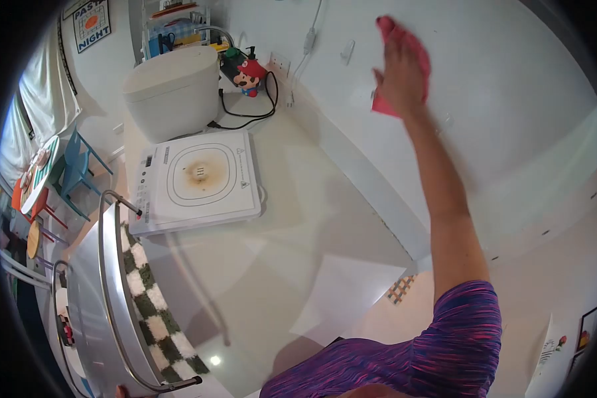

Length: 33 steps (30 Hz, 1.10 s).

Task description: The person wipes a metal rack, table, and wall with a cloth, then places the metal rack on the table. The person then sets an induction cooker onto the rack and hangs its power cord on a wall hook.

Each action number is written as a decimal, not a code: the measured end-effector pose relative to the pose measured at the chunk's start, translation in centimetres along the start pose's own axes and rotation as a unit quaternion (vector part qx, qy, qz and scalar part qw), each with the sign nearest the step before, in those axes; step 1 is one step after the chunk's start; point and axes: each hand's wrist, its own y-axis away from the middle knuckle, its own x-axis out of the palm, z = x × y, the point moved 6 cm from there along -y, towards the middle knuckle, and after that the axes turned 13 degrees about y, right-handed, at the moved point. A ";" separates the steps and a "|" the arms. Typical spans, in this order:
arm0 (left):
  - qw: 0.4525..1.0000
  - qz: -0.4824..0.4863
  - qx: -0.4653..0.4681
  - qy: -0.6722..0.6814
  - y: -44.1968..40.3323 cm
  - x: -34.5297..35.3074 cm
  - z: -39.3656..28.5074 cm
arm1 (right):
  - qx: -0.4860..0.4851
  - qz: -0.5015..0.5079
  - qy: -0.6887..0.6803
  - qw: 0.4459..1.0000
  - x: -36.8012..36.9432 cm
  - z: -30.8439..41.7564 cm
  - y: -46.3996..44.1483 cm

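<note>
Up on the white wall [351, 86], my right hand [402, 76] presses a pink cloth [418, 58] flat against the surface. The cloth sticks out above the fingers and below the palm. Of my left hand [121, 391] only a fingertip shows at the bottom edge, beside the silver curved panel [89, 292] with metal bar handles; the rest of that hand is out of frame. A white induction cooktop [245, 192] with a brown stain in its middle lies on the pale counter [259, 265], away from both hands.
A white lidded box-like container [172, 93] stands behind the cooktop, near a Mario-shaped figure [249, 78] and a black power cord [249, 126]. Wall sockets [280, 63] sit above. A checkered fluffy mat [156, 312] lines the counter's left edge. Blue chairs [79, 159] stand farther left.
</note>
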 end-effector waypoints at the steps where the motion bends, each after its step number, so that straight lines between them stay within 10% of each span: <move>1: 1.000 -0.003 -0.002 0.005 0.4 0.8 1.4 | -0.023 0.008 -0.015 1.000 0.2 1.5 1.3; 4: 0.997 -0.042 0.061 -0.012 0.9 1.1 3.1 | -0.110 0.052 -0.036 0.992 4.6 5.3 5.3; 6: 0.996 -0.072 0.038 0.027 -1.8 -4.5 1.4 | -0.208 0.190 0.188 0.941 3.8 8.1 8.7; 11: 0.984 -0.083 0.145 -0.068 -0.1 -1.7 2.2 | -0.381 0.100 -0.039 0.918 7.2 10.4 15.2; 13: 0.981 -0.067 0.157 -0.091 0.1 -1.4 1.4 | -0.154 0.298 -0.152 0.930 1.6 6.6 7.6; 16: 0.942 -0.039 0.229 -0.242 -0.5 -4.1 -1.9 | -0.048 0.031 -0.035 0.998 -2.5 -2.2 -6.1; 17: 0.899 -0.019 0.268 -0.344 -1.1 -6.7 -4.1 | 0.030 0.103 -0.119 0.987 -8.0 -4.7 -9.7; 19: 0.809 0.016 0.334 -0.484 -2.5 -10.9 -7.0 | -0.026 0.018 0.117 0.993 -10.0 -7.3 -12.2; 23: 0.811 -0.015 0.267 -0.520 0.9 -1.9 -3.1 | -0.109 -0.138 0.090 0.980 -3.8 -4.2 -10.9; 25: 0.984 -0.071 0.165 0.013 3.1 4.2 1.3 | -0.152 -0.030 0.147 0.977 -0.9 0.3 -7.2; 33: 0.980 -0.065 0.188 -0.010 3.7 2.0 0.9 | -0.291 0.113 0.024 0.950 11.2 11.8 11.8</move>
